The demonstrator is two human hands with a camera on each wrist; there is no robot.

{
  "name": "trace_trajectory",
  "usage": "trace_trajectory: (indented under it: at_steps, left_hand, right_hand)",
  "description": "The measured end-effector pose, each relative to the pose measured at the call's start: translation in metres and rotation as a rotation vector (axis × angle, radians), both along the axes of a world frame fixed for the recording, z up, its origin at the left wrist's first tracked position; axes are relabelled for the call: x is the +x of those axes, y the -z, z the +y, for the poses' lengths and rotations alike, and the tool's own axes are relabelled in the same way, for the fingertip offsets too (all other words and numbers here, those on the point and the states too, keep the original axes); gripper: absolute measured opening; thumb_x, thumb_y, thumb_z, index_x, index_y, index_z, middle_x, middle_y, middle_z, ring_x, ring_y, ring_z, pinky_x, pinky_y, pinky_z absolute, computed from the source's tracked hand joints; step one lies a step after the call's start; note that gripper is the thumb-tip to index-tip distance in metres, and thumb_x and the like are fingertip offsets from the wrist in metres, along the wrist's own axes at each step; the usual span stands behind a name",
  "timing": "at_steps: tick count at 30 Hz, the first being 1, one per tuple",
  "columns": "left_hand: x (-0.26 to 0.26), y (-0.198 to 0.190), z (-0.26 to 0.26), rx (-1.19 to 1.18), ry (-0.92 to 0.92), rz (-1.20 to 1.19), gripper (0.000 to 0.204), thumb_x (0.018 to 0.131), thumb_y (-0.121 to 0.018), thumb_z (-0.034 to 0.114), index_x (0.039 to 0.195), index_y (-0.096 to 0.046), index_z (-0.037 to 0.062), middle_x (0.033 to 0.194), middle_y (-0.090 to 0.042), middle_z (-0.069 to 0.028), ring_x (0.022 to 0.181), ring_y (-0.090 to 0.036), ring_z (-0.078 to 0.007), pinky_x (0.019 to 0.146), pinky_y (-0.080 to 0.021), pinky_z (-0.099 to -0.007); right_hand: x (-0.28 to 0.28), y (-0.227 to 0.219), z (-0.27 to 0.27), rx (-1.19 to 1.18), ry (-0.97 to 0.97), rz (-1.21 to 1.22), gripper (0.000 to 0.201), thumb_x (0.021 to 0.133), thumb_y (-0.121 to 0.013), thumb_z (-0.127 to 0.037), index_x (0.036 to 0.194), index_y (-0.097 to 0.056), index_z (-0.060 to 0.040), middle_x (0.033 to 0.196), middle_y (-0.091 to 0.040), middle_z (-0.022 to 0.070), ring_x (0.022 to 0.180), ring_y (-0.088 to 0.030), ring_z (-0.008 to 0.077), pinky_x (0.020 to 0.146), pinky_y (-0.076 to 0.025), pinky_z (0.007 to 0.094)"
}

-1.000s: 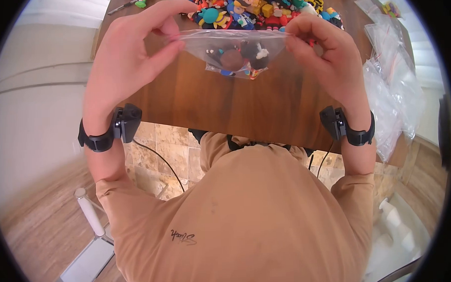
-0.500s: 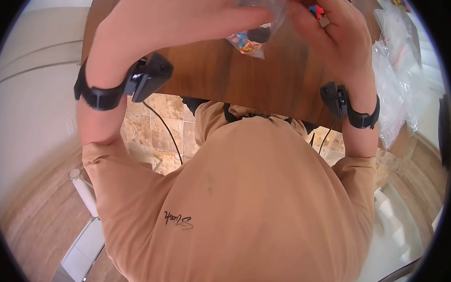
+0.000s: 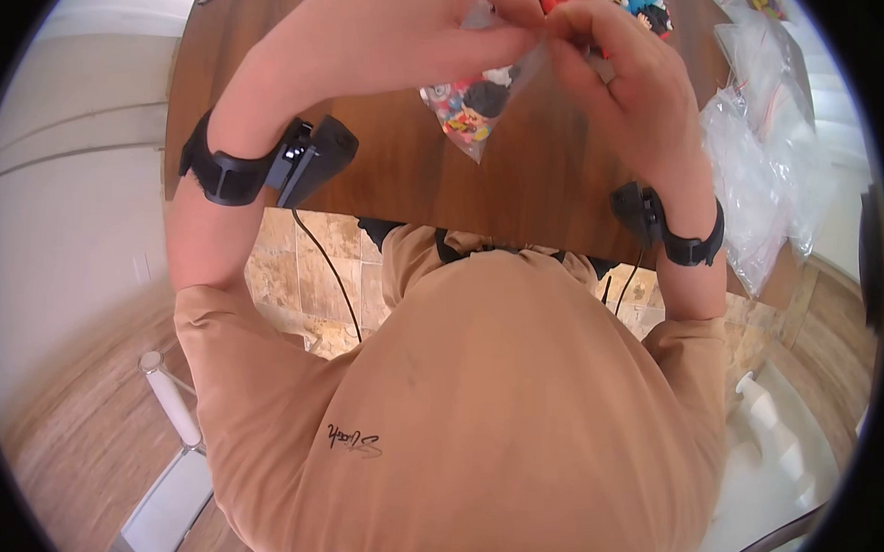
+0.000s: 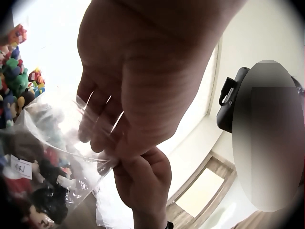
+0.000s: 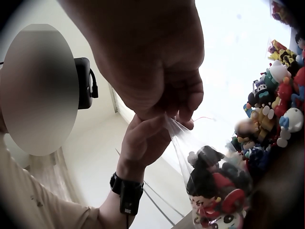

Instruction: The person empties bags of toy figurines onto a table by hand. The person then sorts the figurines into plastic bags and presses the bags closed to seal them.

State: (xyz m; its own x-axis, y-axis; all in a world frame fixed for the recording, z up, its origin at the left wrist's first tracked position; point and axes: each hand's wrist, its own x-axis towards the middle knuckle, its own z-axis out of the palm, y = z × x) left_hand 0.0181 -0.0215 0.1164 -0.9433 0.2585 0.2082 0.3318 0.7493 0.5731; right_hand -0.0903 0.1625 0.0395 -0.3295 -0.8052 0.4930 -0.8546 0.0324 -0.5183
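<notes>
A clear plastic zip bag [image 3: 518,74] hangs over the table with several small colourful toy figurines [image 3: 475,109] inside. My left hand [image 3: 409,39] pinches the bag's top edge between thumb and fingers, close against my right hand. At the upper right corner of the bag, my right hand [image 3: 635,84] pinches the plastic with curled fingers. Seen from the right wrist, the bag [image 5: 178,138] tapers up to both sets of fingertips, and a black-haired figurine [image 5: 202,188] shows through it. A small white label [image 4: 21,168] appears among the bagged toys in the left wrist view.
A heap of toy figurines [image 3: 647,6] lies at the far side of the brown wooden table [image 3: 555,175], partly hidden behind my hands. Clear plastic bags [image 3: 764,158] are spread along the table's right edge. Cables hang from the wrist cameras.
My left hand has moved right along the bag's top edge, from the left corner to beside my right hand. The bag, earlier stretched wide, now hangs gathered and tilted.
</notes>
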Motion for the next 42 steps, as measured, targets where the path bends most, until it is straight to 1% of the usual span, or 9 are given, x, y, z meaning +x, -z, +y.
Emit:
trace_trajectory:
  at_steps: [3, 5, 9, 11, 14, 21, 33, 35, 42]
  left_hand:
    - [-0.001, 0.009, -0.005, 0.057, -0.021, -0.025, 0.011, 0.079, -0.068, 0.006, 0.088, -0.072, -0.0002, 0.079, -0.066, -0.0142, 0.072, -0.065, -0.0287, 0.065, -0.051, -0.0347]
    - [-0.006, 0.023, -0.014, 0.216, 0.015, -0.03, 0.012, 0.078, -0.07, 0.006, 0.089, -0.071, 0.0, 0.079, -0.066, -0.0141, 0.071, -0.064, -0.029, 0.065, -0.051, -0.0351]
    - [0.003, 0.01, -0.011, 0.076, 0.023, 0.087, 0.013, 0.077, -0.072, 0.007, 0.088, -0.07, 0.0012, 0.079, -0.065, -0.0128, 0.071, -0.063, -0.0281, 0.064, -0.051, -0.0353]
    - [0.015, 0.003, -0.005, -0.001, -0.026, 0.177, 0.013, 0.076, -0.074, 0.007, 0.086, -0.069, 0.002, 0.079, -0.064, -0.0115, 0.07, -0.063, -0.0272, 0.063, -0.05, -0.0344]
    - [0.022, 0.006, 0.007, 0.107, -0.032, 0.36, 0.01, 0.076, -0.074, 0.005, 0.084, -0.068, 0.0025, 0.078, -0.063, -0.0106, 0.07, -0.062, -0.0268, 0.062, -0.05, -0.0335]
    - [0.022, 0.035, 0.016, 0.248, -0.085, 0.342, 0.008, 0.078, -0.072, 0.001, 0.084, -0.068, 0.002, 0.078, -0.064, -0.0108, 0.07, -0.063, -0.0271, 0.06, -0.05, -0.0338]
    - [0.021, 0.033, 0.028, 0.324, -0.12, 0.383, 0.008, 0.076, -0.073, 0.003, 0.084, -0.07, 0.0024, 0.078, -0.065, -0.01, 0.07, -0.065, -0.0259, 0.059, -0.052, -0.0331]
    - [0.021, 0.039, 0.028, 0.341, -0.134, 0.372, 0.008, 0.076, -0.073, 0.003, 0.083, -0.07, 0.0022, 0.077, -0.065, -0.01, 0.069, -0.065, -0.0258, 0.059, -0.052, -0.0328]
    - [0.021, 0.026, 0.037, 0.273, -0.178, 0.275, 0.007, 0.076, -0.073, 0.004, 0.082, -0.07, 0.002, 0.075, -0.065, -0.0107, 0.066, -0.065, -0.0254, 0.057, -0.051, -0.0322]
  right_hand:
    - [0.001, 0.001, -0.002, 0.004, -0.001, 0.03, 0.015, 0.089, -0.067, -0.004, 0.104, -0.064, -0.0039, 0.089, -0.068, 0.008, 0.082, -0.068, 0.022, 0.074, -0.053, 0.0305]
    - [0.006, 0.002, -0.007, -0.205, -0.059, -0.002, 0.012, 0.085, -0.068, -0.005, 0.095, -0.063, -0.0051, 0.08, -0.063, 0.0063, 0.067, -0.063, 0.0225, 0.06, -0.049, 0.0313]
    - [0.011, -0.018, -0.005, -0.237, -0.067, 0.034, 0.015, 0.082, -0.069, -0.002, 0.095, -0.061, -0.0054, 0.078, -0.06, 0.0073, 0.068, -0.062, 0.0261, 0.06, -0.049, 0.0347]
    - [0.014, -0.036, 0.002, -0.133, -0.116, 0.087, 0.022, 0.081, -0.07, 0.007, 0.1, -0.062, -0.0007, 0.089, -0.067, 0.0091, 0.079, -0.065, 0.0232, 0.07, -0.052, 0.0288]
    - [0.017, -0.041, 0.005, -0.198, -0.159, 0.105, 0.023, 0.079, -0.07, 0.01, 0.098, -0.061, 0.0011, 0.089, -0.066, 0.0102, 0.078, -0.064, 0.0236, 0.07, -0.052, 0.0292]
    - [0.007, -0.025, 0.013, -0.15, -0.254, 0.032, 0.022, 0.078, -0.069, 0.011, 0.097, -0.061, 0.0034, 0.091, -0.066, 0.0111, 0.079, -0.064, 0.0218, 0.069, -0.052, 0.0285]
    - [0.007, -0.027, 0.02, -0.106, -0.206, 0.0, 0.017, 0.078, -0.068, 0.012, 0.093, -0.064, 0.0045, 0.09, -0.067, 0.0122, 0.076, -0.064, 0.0203, 0.068, -0.052, 0.0279]
    - [0.005, -0.023, 0.016, -0.235, -0.207, -0.013, 0.016, 0.077, -0.071, 0.002, 0.09, -0.064, -0.0037, 0.082, -0.064, 0.0067, 0.065, -0.06, 0.023, 0.058, -0.049, 0.0296]
    - [0.002, -0.026, 0.02, -0.206, -0.208, -0.008, 0.017, 0.076, -0.071, 0.003, 0.089, -0.064, -0.0044, 0.083, -0.064, 0.0059, 0.067, -0.062, 0.0232, 0.059, -0.049, 0.0299]
